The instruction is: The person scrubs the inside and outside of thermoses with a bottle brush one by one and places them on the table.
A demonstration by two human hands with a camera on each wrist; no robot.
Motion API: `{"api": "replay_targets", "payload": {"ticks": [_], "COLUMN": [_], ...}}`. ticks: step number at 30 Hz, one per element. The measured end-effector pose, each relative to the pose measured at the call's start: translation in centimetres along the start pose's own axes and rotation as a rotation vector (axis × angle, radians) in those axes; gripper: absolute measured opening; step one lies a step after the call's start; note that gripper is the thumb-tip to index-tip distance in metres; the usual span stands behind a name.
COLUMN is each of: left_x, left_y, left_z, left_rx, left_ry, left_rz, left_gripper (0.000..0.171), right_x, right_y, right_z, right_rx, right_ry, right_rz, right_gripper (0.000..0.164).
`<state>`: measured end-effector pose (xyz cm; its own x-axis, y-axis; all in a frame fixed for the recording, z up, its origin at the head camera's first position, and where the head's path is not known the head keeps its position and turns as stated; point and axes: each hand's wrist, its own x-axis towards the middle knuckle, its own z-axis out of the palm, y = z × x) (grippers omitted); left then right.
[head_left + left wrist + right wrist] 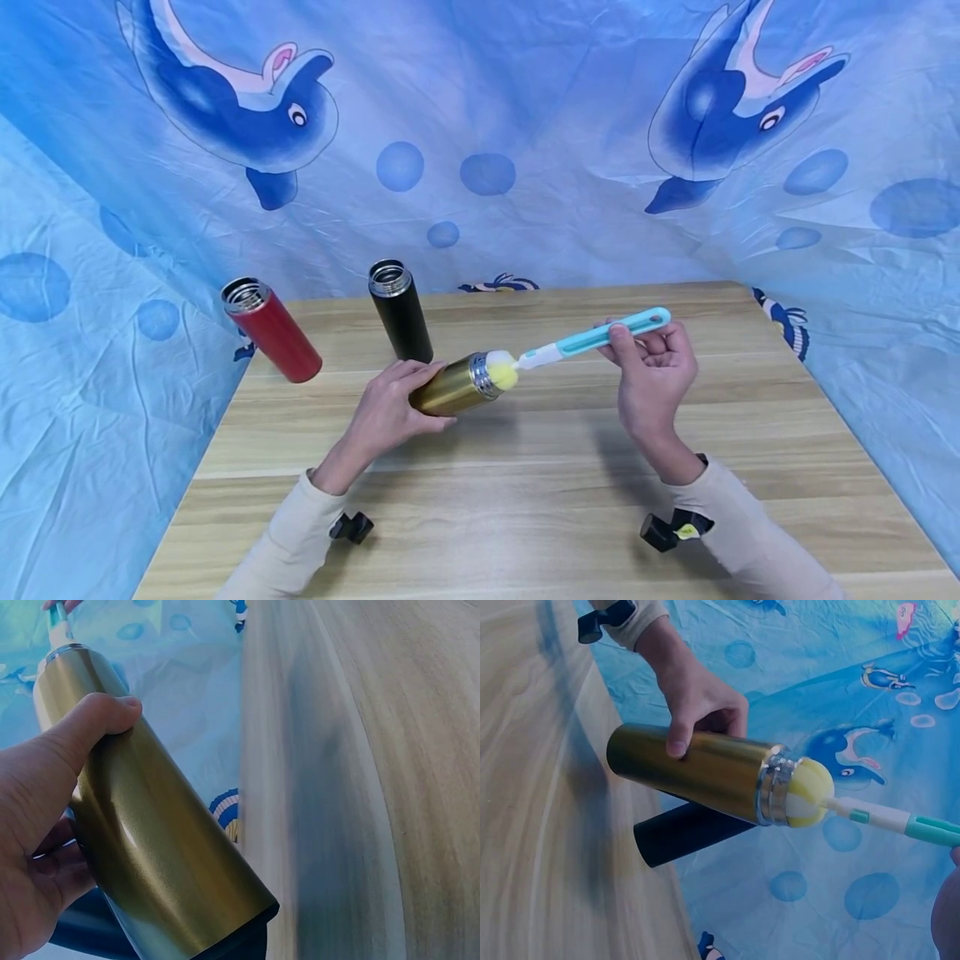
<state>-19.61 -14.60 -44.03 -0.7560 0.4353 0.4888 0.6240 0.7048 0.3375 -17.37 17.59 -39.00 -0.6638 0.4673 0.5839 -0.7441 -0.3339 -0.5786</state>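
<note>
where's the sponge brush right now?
Head view, right of centre: the sponge brush is held in the right hand, its sponge head at the mouth of the gold flask the left hand grips.

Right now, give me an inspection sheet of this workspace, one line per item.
Surface: light wood-grain table, no spill seen.
Job's things: gold flask, held tilted; sponge brush, its yellow-and-white head at the flask's mouth.
Clutter: red flask and black flask, both standing uncapped.
Hands: left hand grips the gold flask; right hand holds the brush's teal handle.
Cables: nothing seen.
Surroundings: blue dolphin-print backdrop, wrinkled.
</note>
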Motion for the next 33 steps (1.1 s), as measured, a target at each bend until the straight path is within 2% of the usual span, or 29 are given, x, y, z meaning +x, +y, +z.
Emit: {"api": "replay_targets", "payload": {"ticks": [10,19,27,33], "left_x": [-0.1,-0.1,-0.3,-0.5], "left_y": [0.0,0.0,0.2,0.1], "left_z": [0.0,-0.2,-0.3,-0.2], "left_rx": [0.015,0.007,0.007,0.001], "left_ry": [-0.020,-0.031,-0.060,-0.063], "left_rz": [-0.020,-0.022,-0.059,-0.055], "left_gripper": [0.077,0.076,0.076,0.075], "right_x": [-0.9,-0.9,-1.3,-1.6], "right_y": [0.5,0.6,0.7,0.8], "right_z": [0.1,-0.4,-0.6,-0.8], "right_rx": [-0.054,-0.019,0.003,0.017], "right_ry": [0.015,-0.119,-0.133,-0.183], "right_rz": [0.015,0.101,0.144,0.156], "right_gripper": [0.017,0.016,0.018,0.019]}}
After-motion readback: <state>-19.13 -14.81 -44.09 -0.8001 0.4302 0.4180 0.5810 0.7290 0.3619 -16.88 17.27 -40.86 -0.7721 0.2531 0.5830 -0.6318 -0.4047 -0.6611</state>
